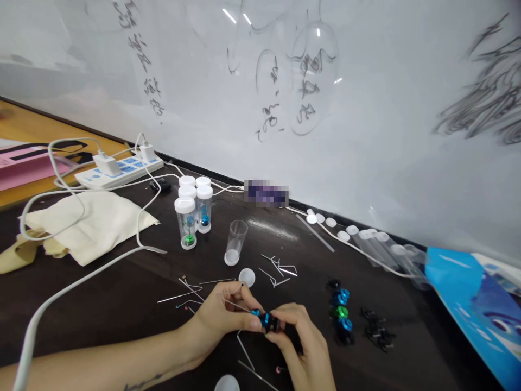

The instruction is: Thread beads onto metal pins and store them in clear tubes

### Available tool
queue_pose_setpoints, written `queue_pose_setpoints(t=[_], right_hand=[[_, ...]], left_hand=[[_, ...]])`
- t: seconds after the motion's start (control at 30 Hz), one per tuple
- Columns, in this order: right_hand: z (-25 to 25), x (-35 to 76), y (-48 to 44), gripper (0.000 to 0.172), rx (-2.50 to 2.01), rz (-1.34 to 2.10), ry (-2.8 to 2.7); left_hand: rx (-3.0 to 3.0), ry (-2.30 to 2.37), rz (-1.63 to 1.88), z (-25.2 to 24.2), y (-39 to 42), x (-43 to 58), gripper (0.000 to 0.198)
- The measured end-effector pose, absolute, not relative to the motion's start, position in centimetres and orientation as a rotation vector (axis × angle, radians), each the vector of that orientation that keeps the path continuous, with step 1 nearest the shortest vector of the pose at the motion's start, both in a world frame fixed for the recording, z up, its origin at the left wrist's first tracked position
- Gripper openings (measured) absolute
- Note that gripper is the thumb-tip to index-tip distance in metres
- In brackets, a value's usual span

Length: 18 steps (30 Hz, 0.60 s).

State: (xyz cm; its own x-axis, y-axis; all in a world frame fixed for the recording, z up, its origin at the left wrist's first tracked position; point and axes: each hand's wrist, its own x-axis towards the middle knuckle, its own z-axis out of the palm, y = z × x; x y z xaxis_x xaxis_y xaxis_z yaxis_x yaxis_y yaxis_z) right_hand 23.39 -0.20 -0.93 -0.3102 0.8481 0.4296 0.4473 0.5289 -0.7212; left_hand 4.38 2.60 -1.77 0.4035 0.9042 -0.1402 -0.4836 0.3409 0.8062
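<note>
My left hand [217, 315] pinches one end of a small blue-and-black spool-like part [266, 319]; its exact kind I cannot make out. A thin metal rod [234, 303] slants from between the left fingers to the part's blue end. The fingertips of my right hand [304, 339] close on the black end. Just beyond the left fingers lies a white round cap [246, 277]. Thin bent metal wires [191, 288] are scattered beside the left wrist, and another bent wire [245, 350] lies below the hands.
An uncapped clear tube [236, 243] stands ahead, near several white-capped tubes [185, 225]. Bent wires [279, 267] lie beyond the hands. Blue and green parts [342, 312] and black pieces [378, 328] sit right. A white cable [44, 307] crosses left from a power strip [122, 168].
</note>
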Motion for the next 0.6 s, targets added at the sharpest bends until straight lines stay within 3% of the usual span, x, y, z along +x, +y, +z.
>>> queue_pose_setpoints(t=[0.13,0.4,0.5,0.6], right_hand=[[-0.88,23.39,-0.22,0.018,-1.126,0.669,-1.96],[-1.04,23.31,-0.06,0.005,-1.077,0.623,-1.925],[-0.99,23.4,-0.12,0.021,-1.123,0.667,-1.959],[-1.01,23.29,-0.19,0.009,-1.112,0.627,-1.94]], left_hand=[[0.773,0.643,0.979,-1.88,2.55,4.36,0.022],[0.763,0.651,0.983,-1.95,2.54,4.41,0.022],[0.767,0.646,0.965,-2.0,2.44,4.37,0.022],[0.774,0.655,0.982,-2.01,2.44,4.36,0.021]])
